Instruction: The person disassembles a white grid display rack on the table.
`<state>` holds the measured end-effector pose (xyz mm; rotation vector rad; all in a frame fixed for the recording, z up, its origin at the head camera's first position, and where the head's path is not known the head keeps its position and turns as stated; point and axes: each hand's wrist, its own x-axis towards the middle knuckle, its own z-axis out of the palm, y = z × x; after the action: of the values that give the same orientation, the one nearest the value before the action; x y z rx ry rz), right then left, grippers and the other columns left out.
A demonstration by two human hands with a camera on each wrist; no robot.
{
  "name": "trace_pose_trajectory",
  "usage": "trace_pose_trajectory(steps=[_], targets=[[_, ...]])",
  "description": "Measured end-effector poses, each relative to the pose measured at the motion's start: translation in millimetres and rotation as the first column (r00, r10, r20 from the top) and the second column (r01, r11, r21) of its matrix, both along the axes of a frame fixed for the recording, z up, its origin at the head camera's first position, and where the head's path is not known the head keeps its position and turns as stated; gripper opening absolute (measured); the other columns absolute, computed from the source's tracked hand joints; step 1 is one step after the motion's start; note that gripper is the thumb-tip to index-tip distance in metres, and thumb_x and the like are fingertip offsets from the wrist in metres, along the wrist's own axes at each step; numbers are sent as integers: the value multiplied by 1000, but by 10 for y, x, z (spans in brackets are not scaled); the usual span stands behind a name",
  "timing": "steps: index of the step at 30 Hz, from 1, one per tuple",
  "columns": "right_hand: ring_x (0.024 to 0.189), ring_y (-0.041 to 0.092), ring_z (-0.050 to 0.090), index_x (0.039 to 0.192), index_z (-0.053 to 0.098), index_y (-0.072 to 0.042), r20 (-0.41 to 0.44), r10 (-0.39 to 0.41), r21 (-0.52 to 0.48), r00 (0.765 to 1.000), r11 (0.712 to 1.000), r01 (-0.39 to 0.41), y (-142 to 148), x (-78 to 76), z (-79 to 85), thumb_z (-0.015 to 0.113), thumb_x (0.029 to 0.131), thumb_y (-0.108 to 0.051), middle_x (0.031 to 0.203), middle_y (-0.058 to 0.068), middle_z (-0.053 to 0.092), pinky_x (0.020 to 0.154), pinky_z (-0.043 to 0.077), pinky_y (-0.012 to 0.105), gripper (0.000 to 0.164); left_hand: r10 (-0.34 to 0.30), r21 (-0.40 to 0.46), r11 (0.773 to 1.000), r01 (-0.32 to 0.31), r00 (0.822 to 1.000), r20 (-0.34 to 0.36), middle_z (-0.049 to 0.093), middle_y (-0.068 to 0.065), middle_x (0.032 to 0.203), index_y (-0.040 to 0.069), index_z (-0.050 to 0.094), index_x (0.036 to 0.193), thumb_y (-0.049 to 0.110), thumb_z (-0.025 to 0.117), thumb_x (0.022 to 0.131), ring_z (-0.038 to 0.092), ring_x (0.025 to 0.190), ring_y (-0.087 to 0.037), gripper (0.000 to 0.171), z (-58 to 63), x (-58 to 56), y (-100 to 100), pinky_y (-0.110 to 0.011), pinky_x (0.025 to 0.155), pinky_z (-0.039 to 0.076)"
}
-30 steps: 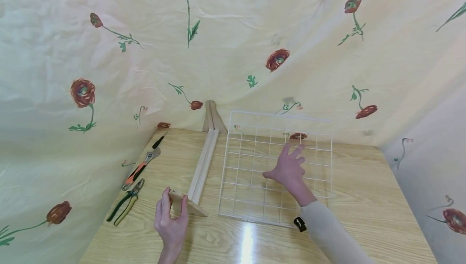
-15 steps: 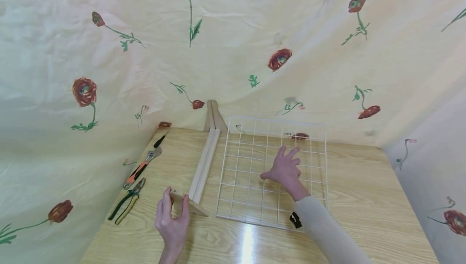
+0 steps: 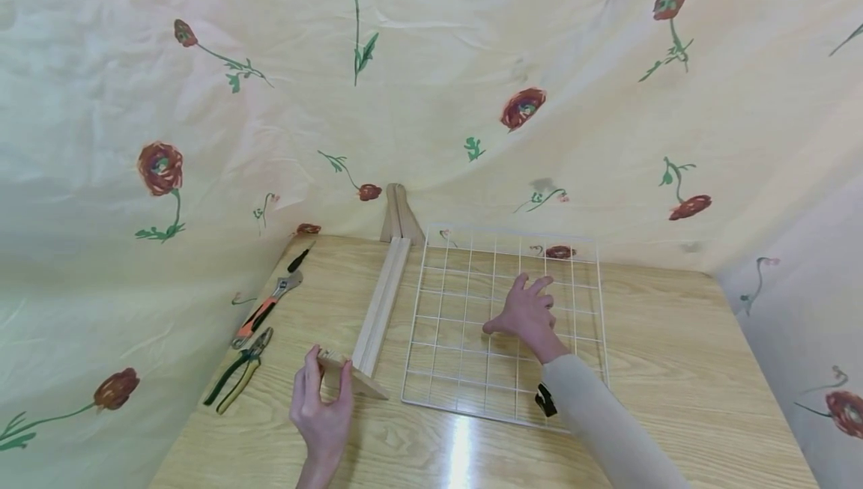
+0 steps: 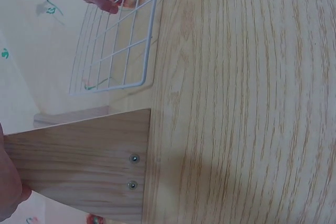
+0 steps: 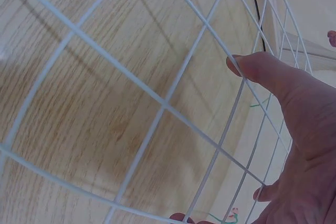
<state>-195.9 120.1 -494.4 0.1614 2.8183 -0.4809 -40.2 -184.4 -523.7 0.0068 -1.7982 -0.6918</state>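
My left hand (image 3: 322, 414) pinches the top of a wooden end piece (image 3: 357, 378), which stands on edge at the near end of two parallel wooden rails (image 3: 382, 302). In the left wrist view, this end piece (image 4: 84, 161) shows two screw heads. A matching wooden foot (image 3: 401, 216) stands at the rails' far end. To the right is a white wire grid panel (image 3: 462, 322), its near edge low over the table. My right hand (image 3: 529, 317) holds the panel with fingers spread and hooked at the wires; the right wrist view shows the thumb (image 5: 262, 69) against a wire.
Along the table's left side lie pliers (image 3: 239, 369), an adjustable wrench (image 3: 266, 309) with orange-black handle, and a small black-handled screwdriver (image 3: 299, 258). A flowered cloth (image 3: 431, 99) hangs behind the wooden table (image 3: 674, 339).
The grid panel's far edge has come down and its right side has shifted slightly left, with my right hand on it. My left hand keeps its hold on the end piece.
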Motion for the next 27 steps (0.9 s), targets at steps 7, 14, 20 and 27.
trace_pose_trajectory(steps=[7,14,20,27], targets=[[118,68,33,154,4,8,31,0,6,1000,1000,0,-27,-58,-101,90,64,-54,147,49,-13,68,53,68,139,10,-5,1000,-10,1000,2,66,-22,82,-11,67,115,36,71,93,64,63,-31,52,9,-1,0,-39,51,55],[119,68,33,153,3,9,59,-5,-4,998,1000,5,-48,-79,-126,90,64,-54,146,50,-11,71,52,69,140,11,-5,1000,-11,1000,4,66,-21,82,-11,67,115,36,71,93,64,64,-31,52,11,-3,-1,-39,51,55],[118,69,34,153,4,10,74,5,-18,997,1000,-4,-50,-95,-148,91,62,-53,145,51,-10,72,53,68,141,10,-1,1000,-10,1000,-1,66,-22,82,-11,67,115,36,71,93,64,64,-31,52,-5,-7,-8,-38,53,55],[117,69,35,152,8,12,78,11,-15,997,1000,-9,-52,-90,-186,92,60,-55,145,52,-6,77,53,69,141,13,2,1000,-13,1000,-1,65,-21,82,-11,67,115,36,71,93,65,65,-31,52,-9,-5,-10,-36,54,55]])
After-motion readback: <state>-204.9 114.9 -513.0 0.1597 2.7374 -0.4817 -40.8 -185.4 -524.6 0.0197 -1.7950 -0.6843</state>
